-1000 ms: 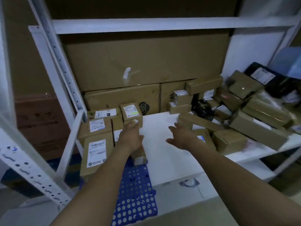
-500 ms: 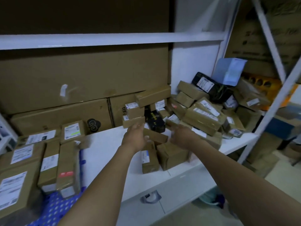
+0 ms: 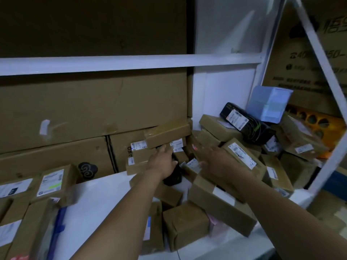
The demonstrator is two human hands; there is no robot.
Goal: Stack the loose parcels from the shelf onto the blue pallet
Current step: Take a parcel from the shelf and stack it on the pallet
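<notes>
Right, the biggest things I see are the large cartons standing along the back of the white shelf. Across the right half of that shelf lies the heap of loose parcels, brown boxes with white labels tumbled over one another from the shelf's front edge to its back corner. Off the shelf's left end sit the stacked parcels, packed side by side, and a narrow strip of the blue pallet shows between them and the shelf's edge. At the shelf's right back corner a light blue box tops the heap, with a long black parcel just beside it. Both arms reach in over the shelf's front edge. The left hand hovers above the middle of the shelf, fingers straight and slightly spread, holding nothing, over a small black packet. The right hand is above the heap, fingers stretched forward and loosely spread. Blur keeps me from telling whether they touch a box.
</notes>
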